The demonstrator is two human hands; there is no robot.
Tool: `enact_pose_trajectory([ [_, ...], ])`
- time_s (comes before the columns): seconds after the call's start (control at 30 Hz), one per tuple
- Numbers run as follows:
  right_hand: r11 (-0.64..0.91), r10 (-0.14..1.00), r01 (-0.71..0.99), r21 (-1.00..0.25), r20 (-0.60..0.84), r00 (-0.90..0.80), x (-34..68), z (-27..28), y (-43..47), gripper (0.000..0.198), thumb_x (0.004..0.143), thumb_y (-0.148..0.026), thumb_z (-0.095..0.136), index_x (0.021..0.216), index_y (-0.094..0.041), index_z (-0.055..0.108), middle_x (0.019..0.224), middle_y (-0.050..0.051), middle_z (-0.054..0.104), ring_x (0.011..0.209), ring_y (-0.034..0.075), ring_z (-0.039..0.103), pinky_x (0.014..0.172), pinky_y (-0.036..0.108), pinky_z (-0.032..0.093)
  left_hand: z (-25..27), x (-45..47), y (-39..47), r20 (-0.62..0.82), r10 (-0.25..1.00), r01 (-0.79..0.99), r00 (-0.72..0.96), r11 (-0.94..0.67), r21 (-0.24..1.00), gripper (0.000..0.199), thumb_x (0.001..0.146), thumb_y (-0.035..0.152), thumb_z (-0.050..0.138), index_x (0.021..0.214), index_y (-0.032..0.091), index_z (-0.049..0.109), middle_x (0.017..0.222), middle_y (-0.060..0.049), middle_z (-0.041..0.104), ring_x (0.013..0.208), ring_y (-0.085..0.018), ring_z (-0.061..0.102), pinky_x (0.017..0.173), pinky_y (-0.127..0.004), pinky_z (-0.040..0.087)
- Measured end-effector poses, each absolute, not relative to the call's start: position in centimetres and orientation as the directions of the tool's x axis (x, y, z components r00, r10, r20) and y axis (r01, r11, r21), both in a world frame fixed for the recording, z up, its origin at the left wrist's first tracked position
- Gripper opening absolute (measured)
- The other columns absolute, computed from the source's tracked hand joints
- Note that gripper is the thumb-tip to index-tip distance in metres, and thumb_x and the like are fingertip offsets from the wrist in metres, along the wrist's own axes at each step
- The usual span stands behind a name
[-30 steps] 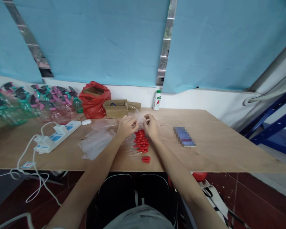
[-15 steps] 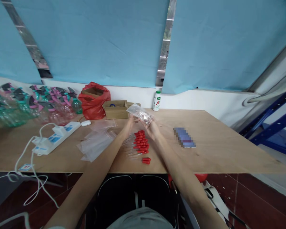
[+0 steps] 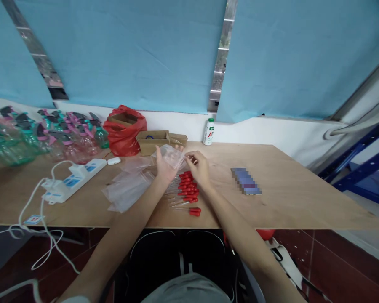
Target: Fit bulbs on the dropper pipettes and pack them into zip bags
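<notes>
Evidently, many red droppers (image 3: 188, 185) still lie loose toward the table's front edge (image 3: 287, 222); left hand (image 3: 166, 170) spreads beneath a clear bag (image 3: 173, 156), right hand (image 3: 201, 168) pinching it.

Soft, even, moderately bright light fills the scene, with daylight showing in the narrow window gap (image 3: 221, 54) between blue window coverings (image 3: 129, 54). Shadows on the plywood worktop (image 3: 287, 181) are faint; the tiled floor (image 3: 328, 248) below is much darker. Pale glints mark the clear plastic bag (image 3: 173, 156). Wide-angle stretching slants the outer edges, the trigger spray bottles (image 3: 12, 145) look soft, and coarse pixelation masks the smartphone (image 3: 246, 181).
</notes>
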State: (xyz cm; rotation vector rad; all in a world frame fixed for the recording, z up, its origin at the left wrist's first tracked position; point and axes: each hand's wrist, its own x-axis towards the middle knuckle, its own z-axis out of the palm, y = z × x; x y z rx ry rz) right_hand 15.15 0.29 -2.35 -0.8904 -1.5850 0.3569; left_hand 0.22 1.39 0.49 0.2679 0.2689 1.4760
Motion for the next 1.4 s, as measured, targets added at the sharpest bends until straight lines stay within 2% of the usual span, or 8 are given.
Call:
enact_pose_trajectory([
  [0.1,0.641,0.704,0.419,-0.643,0.710,0.014,15.1,-2.3,0.0,0.017,0.100,-0.033,0.062,0.104,-0.021,0.074,0.092,0.004,0.071,0.079,0.019,0.062,0.078,0.031,0.051,1.0,-0.1,0.8,-0.012,0.995,-0.941,0.094,0.093,0.326,0.067,0.094,0.080,0.058,0.124,0.020,0.064,0.124,-0.014,0.075,0.121,-0.033,0.074,0.098,-0.049,0.064],
  [0.23,0.639,0.713,0.453,-0.621,0.699,-0.047,14.9,-2.3,-0.1,0.019,0.101,-0.032,0.059,0.106,-0.020,0.073,0.095,0.005,0.072,0.079,0.019,0.063,0.078,0.030,0.051,1.0,-0.2,-0.5,-0.002,0.998,-0.932,0.055,0.052,0.359,0.045,0.098,0.066,0.066,0.118,0.025,0.062,0.135,-0.011,0.072,0.127,-0.034,0.071,0.096,-0.051,0.064],
  [0.33,0.658,0.722,0.444,-0.608,0.678,-0.141,15.0,-2.0,-0.1,0.020,0.101,-0.032,0.058,0.109,-0.020,0.073,0.092,0.004,0.073,0.077,0.018,0.063,0.077,0.029,0.050,0.4,-0.4,-1.3,-0.039,0.999,-0.943,-0.031,-0.016,0.332,0.029,0.100,0.052,0.069,0.110,0.026,0.063,0.129,-0.008,0.072,0.122,-0.030,0.073,0.095,-0.049,0.064],
  [0.47,0.664,0.740,0.432,-0.610,0.619,-0.264,16.2,-0.6,-1.2,0.034,0.098,-0.031,0.064,0.131,-0.022,0.067,0.092,0.001,0.073,0.073,0.016,0.063,0.076,0.027,0.049,-0.9,-1.4,-1.6,-0.121,0.986,-0.959,-0.111,-0.074,0.273,0.028,0.100,0.051,0.066,0.104,0.023,0.066,0.115,-0.006,0.073,0.111,-0.024,0.075,0.103,-0.049,0.061],
  [0.6,0.573,0.820,0.478,-0.666,0.473,-0.323,18.7,0.2,-4.7,0.016,0.099,-0.033,0.065,0.101,-0.020,0.073,0.081,0.001,0.072,0.072,0.017,0.062,0.071,0.027,0.045,-1.6,-2.1,-1.2,-0.165,0.972,-0.960,-0.169,-0.124,0.253,0.031,0.101,0.052,0.062,0.105,0.022,0.068,0.108,-0.005,0.072,0.106,-0.022,0.075,0.112,-0.056,0.054],
  [0.8,0.482,0.858,0.483,-0.731,0.281,-0.430,21.6,-2.0,-9.9,0.026,0.101,-0.040,0.067,0.086,-0.020,0.073,0.079,0.001,0.075,0.070,0.016,0.062,0.068,0.028,0.044,-1.9,-2.0,-0.9,-0.142,0.974,-0.958,-0.178,-0.138,0.252,0.037,0.099,0.058,0.061,0.106,0.023,0.070,0.105,-0.005,0.073,0.107,-0.024,0.075,0.115,-0.061,0.050],
  [1.13,0.484,0.859,0.545,-0.685,0.489,-0.148,19.1,-1.9,-9.1,0.027,0.102,-0.042,0.067,0.120,-0.024,0.075,0.084,0.001,0.073,0.072,0.018,0.064,0.070,0.029,0.045,-1.5,-1.3,-1.7,-0.168,0.975,-0.964,-0.147,-0.103,0.243,0.042,0.101,0.060,0.058,0.102,0.020,0.070,0.097,-0.005,0.075,0.093,-0.022,0.076,0.113,-0.057,0.054],
  [1.4,0.442,0.874,0.745,-0.500,0.428,-0.231,16.8,-1.8,-6.9,0.011,0.098,-0.037,0.074,0.101,-0.028,0.079,0.080,0.002,0.077,0.070,0.020,0.068,0.064,0.029,0.038,-1.7,-1.6,-1.6,-0.190,0.965,-0.962,-0.183,-0.136,0.235,0.038,0.102,0.059,0.057,0.104,0.022,0.068,0.102,-0.006,0.075,0.096,-0.022,0.076,0.110,-0.056,0.056],
])
